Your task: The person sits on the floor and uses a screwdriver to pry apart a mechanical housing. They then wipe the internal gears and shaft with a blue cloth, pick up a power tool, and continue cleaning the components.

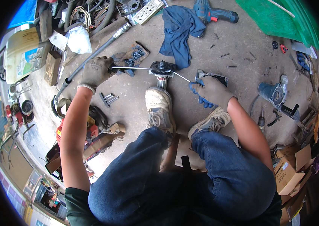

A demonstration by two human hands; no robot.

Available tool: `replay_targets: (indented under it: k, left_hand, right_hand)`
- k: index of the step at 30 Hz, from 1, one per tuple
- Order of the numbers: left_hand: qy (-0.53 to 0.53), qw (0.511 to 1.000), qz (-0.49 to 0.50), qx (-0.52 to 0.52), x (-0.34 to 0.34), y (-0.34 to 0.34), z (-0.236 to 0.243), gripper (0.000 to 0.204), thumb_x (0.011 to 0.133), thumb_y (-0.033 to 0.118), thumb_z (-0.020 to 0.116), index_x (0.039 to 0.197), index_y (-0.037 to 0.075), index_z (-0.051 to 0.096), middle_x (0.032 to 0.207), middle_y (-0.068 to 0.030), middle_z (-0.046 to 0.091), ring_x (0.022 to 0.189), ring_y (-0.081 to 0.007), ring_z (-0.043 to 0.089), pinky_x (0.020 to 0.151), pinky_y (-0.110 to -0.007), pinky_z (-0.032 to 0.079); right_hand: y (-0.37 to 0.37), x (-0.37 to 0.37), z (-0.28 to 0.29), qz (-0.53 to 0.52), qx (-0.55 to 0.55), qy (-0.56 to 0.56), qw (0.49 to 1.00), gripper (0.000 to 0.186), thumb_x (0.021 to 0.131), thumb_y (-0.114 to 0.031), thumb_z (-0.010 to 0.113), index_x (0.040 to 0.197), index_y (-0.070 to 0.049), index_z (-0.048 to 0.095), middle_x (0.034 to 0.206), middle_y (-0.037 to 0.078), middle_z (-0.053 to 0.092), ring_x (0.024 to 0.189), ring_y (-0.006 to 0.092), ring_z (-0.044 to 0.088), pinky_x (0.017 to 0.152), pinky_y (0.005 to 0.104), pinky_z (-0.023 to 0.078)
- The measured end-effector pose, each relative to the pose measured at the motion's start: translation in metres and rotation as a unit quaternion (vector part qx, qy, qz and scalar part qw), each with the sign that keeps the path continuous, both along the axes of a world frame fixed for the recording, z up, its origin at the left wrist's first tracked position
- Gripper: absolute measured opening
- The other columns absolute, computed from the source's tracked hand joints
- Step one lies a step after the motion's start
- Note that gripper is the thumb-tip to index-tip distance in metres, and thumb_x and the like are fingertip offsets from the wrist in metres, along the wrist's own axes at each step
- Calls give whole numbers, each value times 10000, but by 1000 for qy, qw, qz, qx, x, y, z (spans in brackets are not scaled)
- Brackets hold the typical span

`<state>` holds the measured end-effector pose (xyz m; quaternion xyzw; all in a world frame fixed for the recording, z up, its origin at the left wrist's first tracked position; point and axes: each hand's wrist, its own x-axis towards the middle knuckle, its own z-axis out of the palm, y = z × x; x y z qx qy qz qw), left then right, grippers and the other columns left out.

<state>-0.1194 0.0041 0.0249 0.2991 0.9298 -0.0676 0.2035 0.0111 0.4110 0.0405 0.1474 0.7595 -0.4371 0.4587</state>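
My left hand [96, 71], in a grey glove, grips a tool with a dark end and a long steel shaft [133, 67] reaching to a black toothed gear assembly [161, 68]. From the other side, another steel rod [182, 77] runs from the assembly into my gloved right hand [210, 92], whose blue-coated fingers are closed round its end. The assembly's metal body points toward me, with my left shoe [157, 105] against its lower end. Behind my right hand is a metal piece [220, 79], partly hidden. An oily board [137, 54] lies just beyond my left hand.
A blue cloth [178, 34], cordless drill [212, 13], green sheet [269, 15] and scattered bolts lie ahead. A long pole [91, 56] and short metal bars [108, 98] lie left. A blue power tool [272, 92] and cardboard boxes [291, 169] are at right, red machinery [91, 128] at lower left.
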Motion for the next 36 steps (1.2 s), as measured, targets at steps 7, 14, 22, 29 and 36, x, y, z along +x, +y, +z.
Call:
replay_targets:
  k: [7,14,22,29,36]
  left_hand:
    - [6,1000,0,-17,-1,6,8,293,844,404,791,986,154,739,908,-83,726,870,-310,724,747,-438,571]
    - [6,999,-3,-39,2,8,10,290,865,394,778,1033,161,738,929,-73,726,865,-298,724,756,-428,574]
    - [10,999,-7,-34,5,6,6,267,876,399,763,1015,172,737,934,-74,732,888,-302,729,764,-437,575]
    - [21,997,75,-7,39,-9,-28,291,920,402,721,1087,163,729,896,-146,749,866,-335,743,722,-472,580]
    - [-75,987,135,51,64,-5,-39,353,930,458,713,977,108,702,942,-187,734,861,-387,724,752,-484,564]
  right_hand:
    - [0,-16,6,97,52,-6,994,363,1055,-329,622,925,6,670,671,77,655,553,156,646,501,338,539]
    - [-1,-26,14,77,52,-24,995,342,1058,-319,613,930,-5,658,656,57,630,528,148,616,490,330,533]
    - [-3,-8,-4,25,18,-34,999,445,1041,-353,616,867,53,665,660,105,656,542,215,658,524,375,549]
    - [-15,17,-10,-79,53,-5,995,421,1016,-364,654,895,36,702,678,178,683,609,279,702,605,427,566]
    - [-33,17,-26,-66,31,37,997,415,1003,-363,661,932,41,720,729,249,702,665,349,740,627,454,567]
